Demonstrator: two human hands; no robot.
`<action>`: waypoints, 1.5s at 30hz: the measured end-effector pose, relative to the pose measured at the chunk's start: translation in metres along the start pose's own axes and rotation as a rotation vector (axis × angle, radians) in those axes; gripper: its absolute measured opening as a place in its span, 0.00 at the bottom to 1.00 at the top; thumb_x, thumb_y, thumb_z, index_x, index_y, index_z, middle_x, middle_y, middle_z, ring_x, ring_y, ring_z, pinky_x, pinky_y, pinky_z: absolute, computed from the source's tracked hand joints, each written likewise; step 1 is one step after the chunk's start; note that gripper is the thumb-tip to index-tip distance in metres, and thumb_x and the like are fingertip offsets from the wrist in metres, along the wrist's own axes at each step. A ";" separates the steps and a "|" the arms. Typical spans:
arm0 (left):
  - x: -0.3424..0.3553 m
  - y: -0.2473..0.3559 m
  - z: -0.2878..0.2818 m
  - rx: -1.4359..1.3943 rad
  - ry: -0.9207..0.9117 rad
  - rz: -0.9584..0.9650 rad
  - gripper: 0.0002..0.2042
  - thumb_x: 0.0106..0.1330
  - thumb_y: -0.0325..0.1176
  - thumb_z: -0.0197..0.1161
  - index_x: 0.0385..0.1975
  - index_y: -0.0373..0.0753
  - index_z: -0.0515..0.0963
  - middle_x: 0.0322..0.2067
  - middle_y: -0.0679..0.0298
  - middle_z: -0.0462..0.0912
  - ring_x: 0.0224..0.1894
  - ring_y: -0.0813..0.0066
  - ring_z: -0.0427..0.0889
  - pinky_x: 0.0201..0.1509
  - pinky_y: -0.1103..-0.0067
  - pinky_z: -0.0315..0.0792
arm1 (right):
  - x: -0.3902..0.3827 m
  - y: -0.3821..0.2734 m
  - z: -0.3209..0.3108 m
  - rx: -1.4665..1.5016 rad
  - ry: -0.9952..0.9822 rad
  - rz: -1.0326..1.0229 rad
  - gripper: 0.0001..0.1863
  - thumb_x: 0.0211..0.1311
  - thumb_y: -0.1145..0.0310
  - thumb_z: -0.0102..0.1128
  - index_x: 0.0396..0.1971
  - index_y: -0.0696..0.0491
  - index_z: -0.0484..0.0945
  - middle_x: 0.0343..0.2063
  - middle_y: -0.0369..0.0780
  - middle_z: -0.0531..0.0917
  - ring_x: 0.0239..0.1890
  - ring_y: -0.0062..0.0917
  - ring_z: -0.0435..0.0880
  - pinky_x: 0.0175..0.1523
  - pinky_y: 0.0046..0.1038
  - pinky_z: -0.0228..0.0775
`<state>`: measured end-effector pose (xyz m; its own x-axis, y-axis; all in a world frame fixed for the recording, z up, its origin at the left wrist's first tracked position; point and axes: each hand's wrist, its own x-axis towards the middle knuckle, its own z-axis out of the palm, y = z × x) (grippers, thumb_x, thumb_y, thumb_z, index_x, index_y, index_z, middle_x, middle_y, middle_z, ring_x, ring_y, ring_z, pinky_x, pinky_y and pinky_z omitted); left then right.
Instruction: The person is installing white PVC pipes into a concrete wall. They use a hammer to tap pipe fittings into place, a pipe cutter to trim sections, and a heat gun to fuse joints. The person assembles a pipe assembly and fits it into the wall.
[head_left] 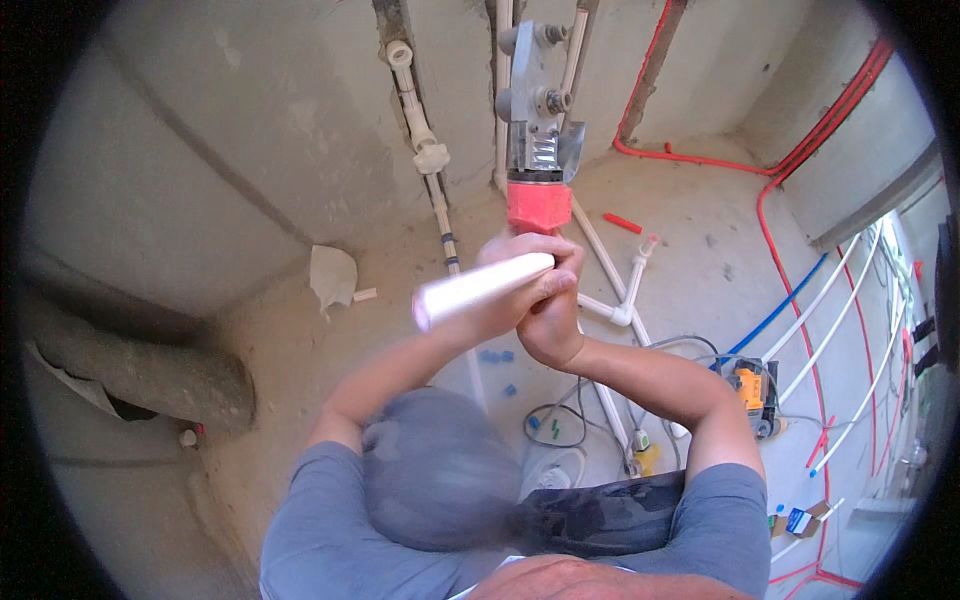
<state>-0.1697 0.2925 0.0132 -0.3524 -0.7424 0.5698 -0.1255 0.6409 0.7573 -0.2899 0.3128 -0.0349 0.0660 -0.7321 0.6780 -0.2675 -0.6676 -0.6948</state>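
My two hands are together in front of me, overlapping. My right hand [552, 335] is closed below the red collar of a pipe welder [539, 205], whose grip is hidden by my fingers. The welder's metal heating plate [532, 80] points up and away, with round heating sockets on its sides. My left hand [500, 310] is closed against a short white plastic pipe [480, 290], which sticks out toward the lower left and is blurred. The overlap partly hides how the fingers of each hand wrap.
A white pipe with a valve [432, 158] runs down a wall groove. White elbow-jointed pipes [622, 315] lie on the floor. Red conduit [700, 160] follows the wall. At right are a yellow-and-black power tool [752, 385], cables and a blue pipe [775, 312]. A dark roll [150, 365] lies left.
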 end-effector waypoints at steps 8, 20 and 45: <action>-0.025 0.003 -0.050 -0.164 0.140 -0.060 0.08 0.64 0.21 0.63 0.42 0.35 0.79 0.37 0.51 0.83 0.31 0.68 0.84 0.33 0.75 0.80 | -0.066 0.007 -0.093 -0.157 -0.637 0.222 0.32 0.58 0.64 0.71 0.60 0.56 0.69 0.63 0.52 0.65 0.61 0.49 0.73 0.65 0.42 0.68; -0.004 0.054 -0.117 0.363 0.124 -0.012 0.08 0.69 0.36 0.64 0.39 0.39 0.83 0.30 0.64 0.80 0.31 0.72 0.78 0.36 0.75 0.71 | -0.044 -0.009 -0.124 -0.073 -0.431 0.242 0.45 0.59 0.59 0.73 0.72 0.54 0.59 0.58 0.49 0.74 0.49 0.37 0.80 0.56 0.37 0.75; -0.054 0.034 -0.097 0.493 0.329 -0.328 0.21 0.51 0.17 0.70 0.45 0.36 0.74 0.39 0.57 0.81 0.45 0.64 0.81 0.52 0.71 0.75 | -0.001 -0.033 -0.146 0.422 -0.010 0.679 0.16 0.76 0.56 0.58 0.47 0.55 0.75 0.20 0.27 0.69 0.19 0.09 0.65 0.22 0.17 0.56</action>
<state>-0.0645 0.3355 0.0391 0.0668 -0.8845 0.4618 -0.6134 0.3286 0.7182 -0.4212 0.3548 0.0223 0.0289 -0.9969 0.0733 0.1342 -0.0688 -0.9886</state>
